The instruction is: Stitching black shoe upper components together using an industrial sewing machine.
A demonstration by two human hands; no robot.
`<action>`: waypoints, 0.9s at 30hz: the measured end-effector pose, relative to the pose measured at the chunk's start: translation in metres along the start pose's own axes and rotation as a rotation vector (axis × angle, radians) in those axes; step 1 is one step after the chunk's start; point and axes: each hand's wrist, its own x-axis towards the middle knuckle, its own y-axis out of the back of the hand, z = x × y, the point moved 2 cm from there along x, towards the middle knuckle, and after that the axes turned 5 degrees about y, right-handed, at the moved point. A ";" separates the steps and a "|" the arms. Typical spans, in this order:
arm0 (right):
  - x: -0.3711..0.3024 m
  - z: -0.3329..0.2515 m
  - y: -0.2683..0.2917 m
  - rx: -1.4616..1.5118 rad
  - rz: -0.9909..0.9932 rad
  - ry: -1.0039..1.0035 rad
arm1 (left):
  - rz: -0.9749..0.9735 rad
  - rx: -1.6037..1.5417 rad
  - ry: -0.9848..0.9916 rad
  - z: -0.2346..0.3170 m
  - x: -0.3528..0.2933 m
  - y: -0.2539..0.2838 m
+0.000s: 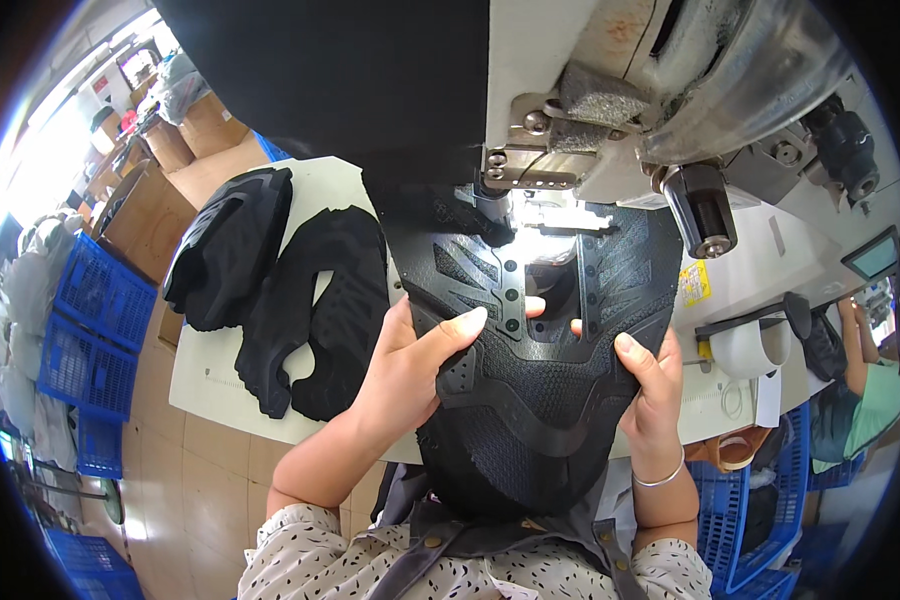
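Both my hands hold a black shoe upper (530, 385) spread out in front of me, its toe toward my body. My left hand (415, 355) grips its left side, thumb on top and fingers mostly hidden underneath. On the right side, my right hand (652, 375) pinches the edge with the thumb on top. A fingertip of each hand shows through the upper's middle opening. The far end of the upper lies beneath the head of a sewing machine (570, 135), where a bright lamp washes out the needle area.
More black shoe uppers (335, 310) lie on the white table (205, 385) to my left, some stacked (230, 245). Blue crates (100, 300) stand on the floor at left, with another blue crate (795, 480) at right. Beyond it sits another person in green (875, 410).
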 end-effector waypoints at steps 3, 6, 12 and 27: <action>-0.001 0.000 0.005 0.013 -0.021 -0.013 | -0.019 0.015 0.012 -0.002 0.000 0.001; -0.002 0.000 0.008 0.007 -0.045 -0.012 | -0.026 0.023 0.007 -0.005 0.000 0.000; -0.004 -0.003 0.010 -0.080 -0.024 0.039 | 0.128 0.168 -0.008 -0.019 -0.009 0.007; 0.022 0.001 0.008 -0.131 -0.040 0.035 | 0.194 0.375 -0.154 -0.015 0.011 0.009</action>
